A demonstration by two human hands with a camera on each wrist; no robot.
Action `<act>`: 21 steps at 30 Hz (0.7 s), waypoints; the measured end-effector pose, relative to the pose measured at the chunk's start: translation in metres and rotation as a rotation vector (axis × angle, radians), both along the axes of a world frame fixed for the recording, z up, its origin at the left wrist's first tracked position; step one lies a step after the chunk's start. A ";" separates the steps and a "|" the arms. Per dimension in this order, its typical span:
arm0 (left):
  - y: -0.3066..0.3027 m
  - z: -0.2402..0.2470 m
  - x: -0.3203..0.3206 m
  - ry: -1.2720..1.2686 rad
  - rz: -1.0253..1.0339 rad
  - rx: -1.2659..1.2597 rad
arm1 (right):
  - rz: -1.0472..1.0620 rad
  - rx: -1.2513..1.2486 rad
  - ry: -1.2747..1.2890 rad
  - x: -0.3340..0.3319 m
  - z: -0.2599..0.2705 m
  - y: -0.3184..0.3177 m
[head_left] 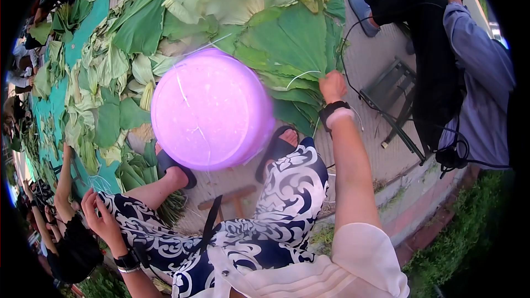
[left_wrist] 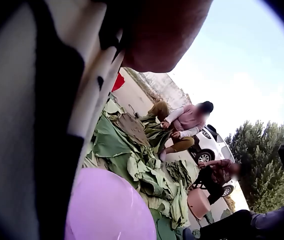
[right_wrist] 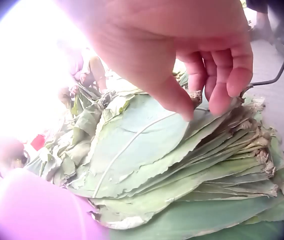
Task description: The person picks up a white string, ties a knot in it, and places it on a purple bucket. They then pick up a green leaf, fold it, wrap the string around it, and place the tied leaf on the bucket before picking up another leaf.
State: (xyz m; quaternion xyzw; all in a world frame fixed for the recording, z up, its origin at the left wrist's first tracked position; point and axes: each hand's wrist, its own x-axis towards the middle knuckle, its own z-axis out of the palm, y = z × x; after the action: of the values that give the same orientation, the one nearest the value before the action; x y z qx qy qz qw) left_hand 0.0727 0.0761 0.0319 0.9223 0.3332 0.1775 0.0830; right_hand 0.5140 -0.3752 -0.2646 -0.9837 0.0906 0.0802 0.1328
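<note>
My right hand point(head_left: 333, 86) is at the tied-looking edge of a stack of large, flat green leaves point(head_left: 292, 36), to the right of a lilac tub point(head_left: 204, 110). In the right wrist view, thumb and fingertips pinch the brown stem end point(right_wrist: 197, 97) of the top leaf. A thin white string point(right_wrist: 132, 142) runs over that leaf toward the fingers. My left hand point(head_left: 99, 218) hangs beside the left knee, fingers loosely bent and holding nothing. More white strings point(head_left: 181, 85) lie across the tub's round top, which stands between the feet.
Loose pale and green leaves point(head_left: 99, 83) cover the ground ahead and to the left, partly over a teal sheet point(head_left: 58, 99). To the right, a person in dark trousers point(head_left: 425, 49) sits near a folding stool point(head_left: 389, 85) and a black cable point(head_left: 348, 77). Several people work farther left.
</note>
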 end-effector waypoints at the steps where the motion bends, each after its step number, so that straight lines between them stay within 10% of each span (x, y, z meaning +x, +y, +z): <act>1: -0.001 0.001 0.002 -0.001 0.013 -0.003 | 0.073 0.114 0.023 0.005 -0.015 -0.004; 4: 0.001 -0.001 0.002 0.000 0.047 -0.036 | 0.087 0.582 0.086 0.016 -0.033 -0.002; 6: 0.002 -0.002 0.003 -0.005 0.052 -0.044 | -0.181 1.062 0.123 0.011 0.047 0.046; 10: 0.003 -0.004 0.001 -0.005 0.038 -0.023 | 0.022 1.597 -0.027 0.020 0.138 0.079; 16: 0.008 -0.006 -0.005 -0.006 0.020 0.007 | 0.064 1.725 -0.261 0.028 0.196 0.066; 21: 0.004 -0.004 0.001 -0.010 0.026 0.029 | -0.294 1.640 -0.191 0.016 0.141 0.032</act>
State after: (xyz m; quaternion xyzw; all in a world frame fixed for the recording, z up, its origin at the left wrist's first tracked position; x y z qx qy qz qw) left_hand 0.0739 0.0804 0.0283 0.9181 0.3421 0.1879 0.0688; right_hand 0.5300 -0.3431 -0.1240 -0.5559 0.1194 0.0189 0.8224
